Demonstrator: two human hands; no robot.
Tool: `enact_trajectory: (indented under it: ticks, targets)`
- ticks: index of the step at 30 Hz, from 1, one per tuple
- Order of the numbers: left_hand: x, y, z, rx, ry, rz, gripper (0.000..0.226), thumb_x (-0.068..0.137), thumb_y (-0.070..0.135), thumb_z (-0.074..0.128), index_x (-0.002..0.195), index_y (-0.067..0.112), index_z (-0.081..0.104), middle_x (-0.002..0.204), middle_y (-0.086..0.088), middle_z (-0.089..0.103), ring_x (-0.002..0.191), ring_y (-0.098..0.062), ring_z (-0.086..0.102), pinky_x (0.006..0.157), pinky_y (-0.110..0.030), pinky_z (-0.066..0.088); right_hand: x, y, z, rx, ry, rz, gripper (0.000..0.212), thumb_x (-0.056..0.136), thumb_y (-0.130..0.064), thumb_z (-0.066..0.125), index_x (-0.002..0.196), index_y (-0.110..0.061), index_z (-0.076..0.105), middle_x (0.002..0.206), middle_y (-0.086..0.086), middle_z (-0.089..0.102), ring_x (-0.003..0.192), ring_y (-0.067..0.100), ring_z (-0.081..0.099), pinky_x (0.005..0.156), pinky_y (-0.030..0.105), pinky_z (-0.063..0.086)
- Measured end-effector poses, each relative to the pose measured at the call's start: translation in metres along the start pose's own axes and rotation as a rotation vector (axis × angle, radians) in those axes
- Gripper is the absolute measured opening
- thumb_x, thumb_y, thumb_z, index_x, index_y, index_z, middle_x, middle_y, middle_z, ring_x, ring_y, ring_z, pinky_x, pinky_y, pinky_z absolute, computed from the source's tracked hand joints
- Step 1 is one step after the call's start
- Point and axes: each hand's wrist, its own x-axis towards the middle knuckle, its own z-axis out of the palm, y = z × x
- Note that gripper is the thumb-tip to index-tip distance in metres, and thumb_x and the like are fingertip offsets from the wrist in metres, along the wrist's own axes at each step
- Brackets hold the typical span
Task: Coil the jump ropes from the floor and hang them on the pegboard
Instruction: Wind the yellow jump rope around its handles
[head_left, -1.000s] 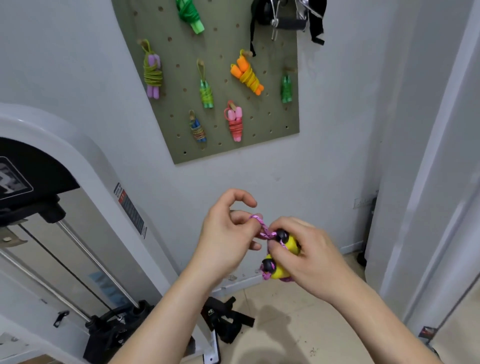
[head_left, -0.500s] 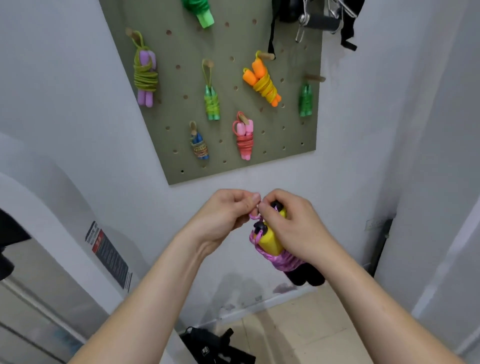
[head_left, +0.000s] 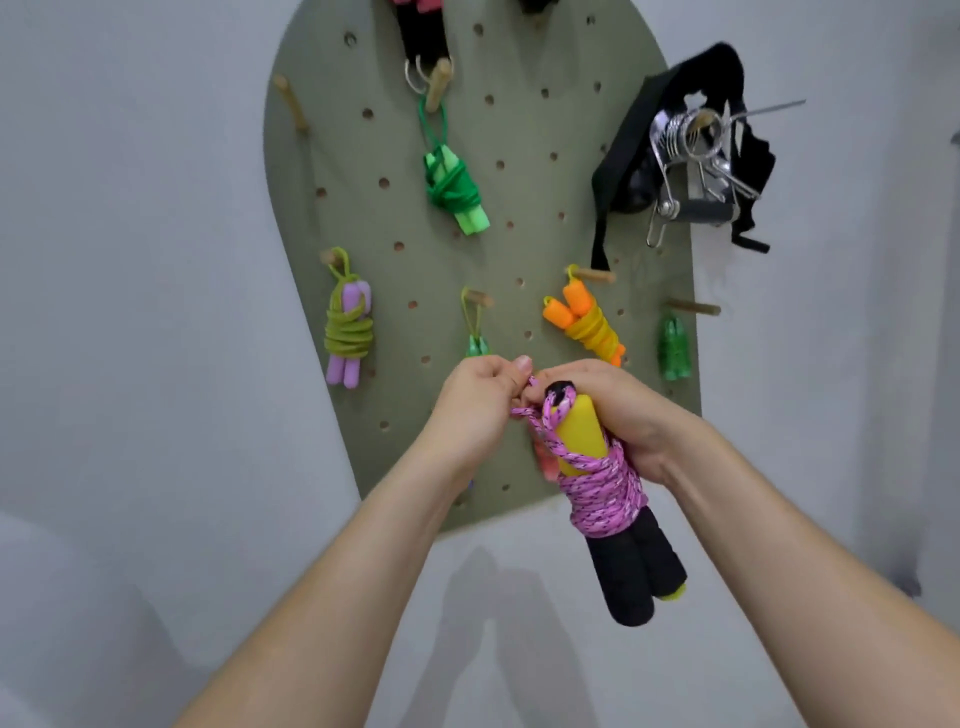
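Observation:
A coiled jump rope (head_left: 605, 493) with pink speckled cord wound round yellow-and-black handles hangs upright in front of the olive pegboard (head_left: 519, 218). My right hand (head_left: 618, 410) grips the bundle at the top of its handles. My left hand (head_left: 478, 400) pinches the loose pink loop at the bundle's top left. Both hands are held close to the board's lower middle, hiding a pink rope bundle and part of a green one behind them.
Several coiled ropes hang on wooden pegs: a green one (head_left: 454, 189), a purple-handled one (head_left: 348, 332), an orange one (head_left: 584, 322), a dark green one (head_left: 674, 348). Black straps with a metal clip (head_left: 691, 156) hang at the upper right. A bare peg (head_left: 693, 307) sticks out at the right.
The view has tilted up and closer to the pegboard. Both hands have risen with the pink rope bundle, which now hangs in front of the board's lower part.

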Motion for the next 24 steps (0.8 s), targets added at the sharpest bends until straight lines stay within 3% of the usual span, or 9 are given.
enact_trajectory:
  ticks: [3, 5, 7, 10, 12, 15, 17, 20, 24]
  targets:
    - [0.026, 0.009, -0.012, 0.117, 0.155, 0.066, 0.037, 0.095, 0.025, 0.055, 0.059, 0.016, 0.054, 0.048, 0.008, 0.051, 0.055, -0.015, 0.045, 0.065, -0.03, 0.036, 0.026, -0.018, 0.002, -0.011, 0.043, -0.073, 0.025, 0.095, -0.003, 0.05, 0.079, -0.006, 0.068, 0.055, -0.009, 0.065, 0.059, -0.02, 0.054, 0.056, 0.007, 0.047]
    - [0.039, 0.021, -0.023, 0.04, 0.184, 0.088, 0.034, 0.095, 0.022, 0.056, 0.062, 0.013, 0.055, 0.047, 0.006, 0.052, 0.048, -0.009, 0.046, 0.056, -0.022, 0.038, 0.046, -0.027, 0.007, -0.013, 0.041, -0.122, 0.025, 0.096, -0.006, 0.05, 0.082, -0.008, 0.07, 0.075, -0.005, 0.073, 0.072, -0.004, 0.064, 0.065, 0.01, 0.051]
    - [0.051, 0.037, -0.037, -0.081, 0.141, 0.065, 0.03, 0.092, 0.022, 0.06, 0.065, 0.009, 0.058, 0.042, 0.009, 0.049, 0.039, -0.005, 0.039, 0.042, -0.016, 0.031, 0.066, -0.033, 0.01, 0.0, 0.075, -0.183, 0.025, 0.095, -0.008, 0.052, 0.08, -0.009, 0.071, 0.082, 0.006, 0.073, 0.075, 0.013, 0.066, 0.069, 0.018, 0.053]
    - [0.067, 0.057, -0.061, -0.239, 0.067, 0.017, 0.015, 0.087, 0.02, 0.065, 0.084, 0.005, 0.069, 0.053, 0.006, 0.059, 0.044, -0.005, 0.043, 0.048, -0.018, 0.026, 0.095, -0.053, 0.01, 0.07, 0.125, -0.267, 0.021, 0.094, -0.006, 0.053, 0.079, -0.007, 0.068, 0.074, 0.006, 0.069, 0.065, 0.012, 0.063, 0.068, 0.021, 0.052]
    - [0.08, 0.065, -0.076, -0.25, 0.052, 0.004, 0.017, 0.085, 0.017, 0.067, 0.097, 0.007, 0.072, 0.069, 0.003, 0.068, 0.059, -0.006, 0.054, 0.054, -0.021, 0.03, 0.116, -0.07, 0.005, 0.102, 0.144, -0.32, 0.02, 0.093, -0.005, 0.054, 0.079, -0.007, 0.068, 0.073, 0.005, 0.069, 0.065, 0.012, 0.063, 0.071, 0.024, 0.052]
    - [0.1, 0.079, -0.092, -0.164, 0.087, 0.011, 0.015, 0.085, 0.018, 0.067, 0.096, 0.01, 0.073, 0.073, 0.001, 0.068, 0.069, -0.011, 0.05, 0.051, -0.02, 0.03, 0.147, -0.093, 0.003, 0.033, 0.102, -0.384, 0.019, 0.092, -0.008, 0.058, 0.079, -0.009, 0.071, 0.075, 0.004, 0.072, 0.069, 0.012, 0.065, 0.073, 0.024, 0.053]
    - [0.113, 0.088, -0.097, -0.169, 0.134, 0.034, 0.014, 0.09, 0.017, 0.061, 0.092, 0.009, 0.072, 0.071, -0.001, 0.064, 0.065, -0.012, 0.048, 0.053, -0.019, 0.034, 0.165, -0.106, 0.005, -0.043, 0.052, -0.399, 0.014, 0.09, -0.014, 0.064, 0.084, -0.006, 0.074, 0.084, 0.011, 0.073, 0.076, 0.017, 0.066, 0.08, 0.032, 0.054]
    - [0.133, 0.101, -0.102, -0.136, 0.276, 0.146, 0.018, 0.095, 0.015, 0.055, 0.087, 0.01, 0.07, 0.083, -0.009, 0.068, 0.081, -0.022, 0.058, 0.075, -0.033, 0.043, 0.188, -0.128, 0.009, -0.122, -0.063, -0.383, 0.017, 0.087, -0.019, 0.066, 0.089, -0.005, 0.074, 0.089, 0.014, 0.073, 0.08, 0.021, 0.067, 0.082, 0.034, 0.054]
    - [0.158, 0.12, -0.114, 0.095, 0.55, 0.325, 0.012, 0.094, 0.016, 0.056, 0.094, 0.006, 0.062, 0.086, -0.007, 0.066, 0.082, -0.018, 0.06, 0.075, -0.032, 0.049, 0.218, -0.156, 0.017, -0.098, -0.168, -0.373, 0.021, 0.088, -0.019, 0.063, 0.097, -0.002, 0.071, 0.089, 0.013, 0.069, 0.083, 0.024, 0.065, 0.084, 0.039, 0.051]
